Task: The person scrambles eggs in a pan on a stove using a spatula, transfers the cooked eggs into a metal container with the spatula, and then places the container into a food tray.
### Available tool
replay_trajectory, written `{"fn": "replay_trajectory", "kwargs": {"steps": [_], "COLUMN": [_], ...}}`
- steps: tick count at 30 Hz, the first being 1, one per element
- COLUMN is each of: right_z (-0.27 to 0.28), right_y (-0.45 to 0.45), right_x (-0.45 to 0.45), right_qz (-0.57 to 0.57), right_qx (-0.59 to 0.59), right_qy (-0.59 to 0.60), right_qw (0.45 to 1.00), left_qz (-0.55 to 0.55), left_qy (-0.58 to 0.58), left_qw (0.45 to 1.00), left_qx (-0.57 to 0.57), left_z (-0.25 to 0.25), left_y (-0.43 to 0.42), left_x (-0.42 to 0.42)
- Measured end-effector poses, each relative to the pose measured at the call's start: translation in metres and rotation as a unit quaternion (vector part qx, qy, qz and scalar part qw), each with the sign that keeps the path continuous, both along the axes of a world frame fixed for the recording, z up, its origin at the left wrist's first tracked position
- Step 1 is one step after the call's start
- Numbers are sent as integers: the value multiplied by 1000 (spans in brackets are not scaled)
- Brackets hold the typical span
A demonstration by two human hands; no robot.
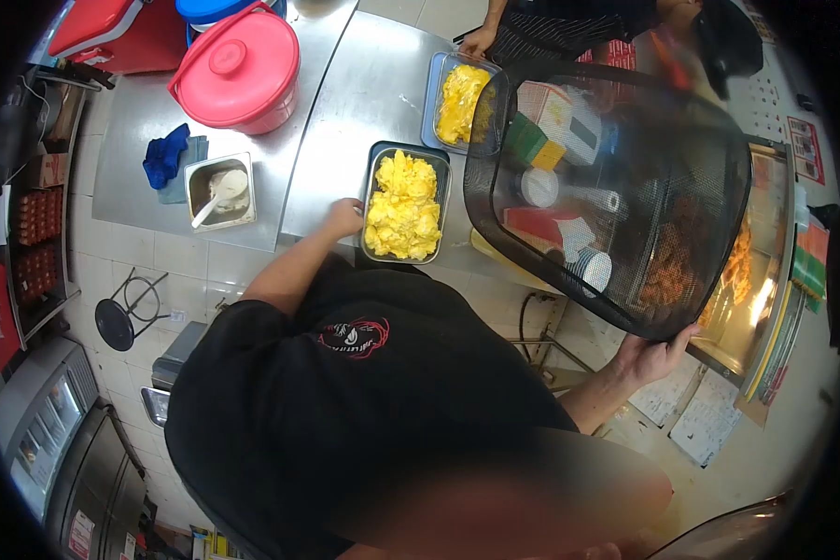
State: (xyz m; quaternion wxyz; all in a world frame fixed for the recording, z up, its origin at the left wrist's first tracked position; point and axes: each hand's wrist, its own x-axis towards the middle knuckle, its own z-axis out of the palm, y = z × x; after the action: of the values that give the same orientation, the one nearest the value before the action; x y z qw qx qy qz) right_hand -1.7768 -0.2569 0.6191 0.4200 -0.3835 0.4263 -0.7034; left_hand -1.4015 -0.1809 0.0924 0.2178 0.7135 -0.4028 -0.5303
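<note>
My left hand [345, 217] is closed at the left rim of a deep metal tray [368, 250]. Scrambled egg [403, 210] fills this tray in a yellow heap. Out to the right, my right hand [658, 359] grips the lower edge of a large black mesh food cover [607, 313], which is raised and tilted. Through its netting I see cups, cartons and fried food, blurred by the mesh. Just beyond the egg tray stands a clear container [481, 63] of yellow food, partly overlapped by the cover, on a blue tray [432, 103].
Another person's hand [479, 42] rests near the clear container. On the steel counter [336, 103] stand a pink lidded bucket [238, 70], blue cloths [166, 154] and a metal pan [192, 191] with a white scoop [217, 201]. A lit food display [737, 317] is at the right; a stool [115, 324] is at the left.
</note>
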Motion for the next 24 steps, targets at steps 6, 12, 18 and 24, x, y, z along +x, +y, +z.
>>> {"fn": "replay_trajectory", "kwargs": {"steps": [6, 12, 18, 24], "right_z": [-5, -7, 6, 9], "right_y": [-6, -7, 9, 34], "right_x": [-5, -10, 4, -34], "right_qz": [12, 121, -36, 0], "right_qx": [-25, -46, -24, -31], "right_qy": [39, 32, 74, 67], "right_qw": [999, 991, 996, 997], "left_qz": [-37, 90, 16, -15], "left_qy": [-90, 141, 111, 23], "left_qw": [995, 986, 992, 999], "left_qx": [-30, 15, 51, 42], "left_z": [-10, 10, -19, -4], "left_y": [24, 10, -8, -19], "left_x": [28, 20, 15, 9]}}
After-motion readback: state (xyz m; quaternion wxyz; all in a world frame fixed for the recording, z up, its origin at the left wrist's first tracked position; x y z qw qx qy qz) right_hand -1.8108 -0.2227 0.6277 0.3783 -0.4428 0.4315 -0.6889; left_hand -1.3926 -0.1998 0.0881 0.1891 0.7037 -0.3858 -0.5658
